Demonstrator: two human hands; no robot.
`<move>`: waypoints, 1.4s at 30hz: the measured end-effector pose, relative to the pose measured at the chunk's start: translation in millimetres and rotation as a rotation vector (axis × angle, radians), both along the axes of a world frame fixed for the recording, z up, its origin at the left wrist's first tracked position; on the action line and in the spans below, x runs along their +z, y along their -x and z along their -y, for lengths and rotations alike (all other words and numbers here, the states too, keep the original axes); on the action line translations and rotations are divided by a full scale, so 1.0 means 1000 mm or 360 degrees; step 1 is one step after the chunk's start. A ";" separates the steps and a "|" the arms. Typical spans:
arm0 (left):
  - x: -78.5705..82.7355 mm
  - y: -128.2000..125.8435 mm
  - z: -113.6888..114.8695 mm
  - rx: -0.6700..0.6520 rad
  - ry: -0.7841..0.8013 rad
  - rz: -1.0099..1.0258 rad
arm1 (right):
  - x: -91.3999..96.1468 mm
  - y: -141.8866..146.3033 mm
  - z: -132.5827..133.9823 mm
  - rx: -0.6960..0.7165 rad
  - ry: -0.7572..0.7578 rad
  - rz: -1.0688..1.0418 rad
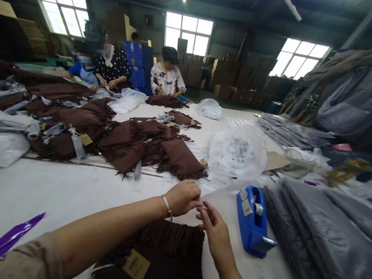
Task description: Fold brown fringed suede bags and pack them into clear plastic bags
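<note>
My left hand, with a metal bangle at the wrist, is closed in a pinch at the corner of a thin, clear plastic sheet or bag. Close to its fingertips, my right hand has its fingers curled toward the thumb; what lies between them is too small to make out. Below both hands is a folded dark brown fringed scarf, its fringe pointing away from me. A tan paper tag rests on it. To the right of my right hand stands a blue tape dispenser.
Brown fringed scarves with tags spread across the table's far left. A clear bag of crumpled plastic sits ahead. Grey plastic-wrapped stacks fill the right side. A purple strip lies at left. Several people work across the table.
</note>
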State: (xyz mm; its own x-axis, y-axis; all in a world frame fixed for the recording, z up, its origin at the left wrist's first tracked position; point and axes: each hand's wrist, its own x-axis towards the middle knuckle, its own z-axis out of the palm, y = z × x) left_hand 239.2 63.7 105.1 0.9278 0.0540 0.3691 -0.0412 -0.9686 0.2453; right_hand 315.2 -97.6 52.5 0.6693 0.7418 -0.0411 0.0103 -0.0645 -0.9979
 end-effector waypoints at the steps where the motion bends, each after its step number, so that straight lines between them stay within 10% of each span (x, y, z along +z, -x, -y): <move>1: 0.002 -0.002 0.002 -0.0021 -0.0032 -0.0007 | 0.003 -0.003 -0.008 -0.0011 -0.0034 -0.0096; 7: 0.001 -0.002 0.000 -0.0077 -0.0075 -0.0055 | 0.010 -0.007 -0.026 -0.0072 -0.0144 -0.0155; 26: 0.045 -0.009 -0.040 0.0635 0.1557 0.0822 | -0.011 -0.011 0.019 -0.0605 -0.0442 -0.0308; 32: 0.065 0.000 -0.028 0.0562 0.0980 0.0838 | 0.020 -0.002 0.040 -0.0070 -0.0020 -0.0169; 37: 0.064 0.010 -0.010 0.0545 0.0638 0.0755 | 0.062 -0.021 0.061 -0.0827 0.0156 0.0653; 42: 0.063 0.013 0.001 0.0459 0.0417 0.0694 | 0.092 -0.034 0.051 -0.0859 -0.0117 0.0845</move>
State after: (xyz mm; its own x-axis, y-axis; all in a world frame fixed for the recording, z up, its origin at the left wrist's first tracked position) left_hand 225.8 62.4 167.6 0.6274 0.4227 0.6540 0.0639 -0.8650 0.4977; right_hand 349.3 -148.4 145.0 0.8562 0.2945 0.4245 0.4761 -0.1306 -0.8696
